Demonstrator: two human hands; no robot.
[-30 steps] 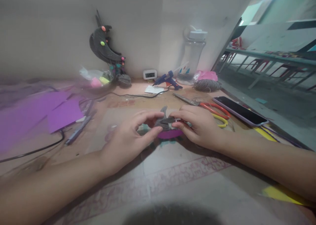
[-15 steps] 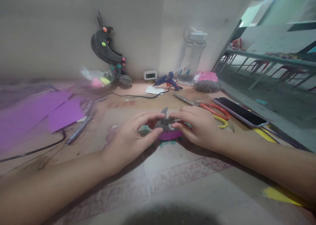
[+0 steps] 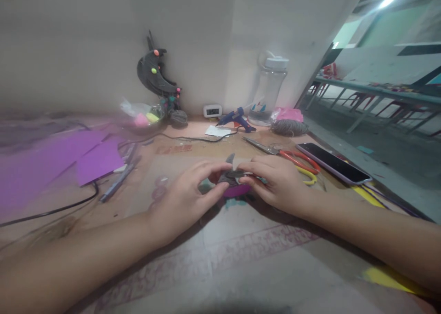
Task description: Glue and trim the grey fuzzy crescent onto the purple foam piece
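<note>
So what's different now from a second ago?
Only the view has clearly shifted: the scene sits slightly lower in the picture. Nothing was grabbed or released; left fingers and right fingers are still on the gray piece. The scissors and glue gun stayed put.

And there it was, mid-table: the left hand (image 3: 188,194) pinched the grey piece (image 3: 230,180), the right hand (image 3: 279,180) pinched its other side, and a purple edge (image 3: 237,191) peeked out beneath! Just past the right hand lay the scissors (image 3: 299,161), then the phone (image 3: 333,163). Away left, purple paper (image 3: 99,160) spread wide. Along the back came a grey crescent (image 3: 155,78) with bright dots, the clock (image 3: 212,111), the glue gun (image 3: 237,119), the bottle (image 3: 270,86), and the yarn (image 3: 290,127) beside it.
</note>
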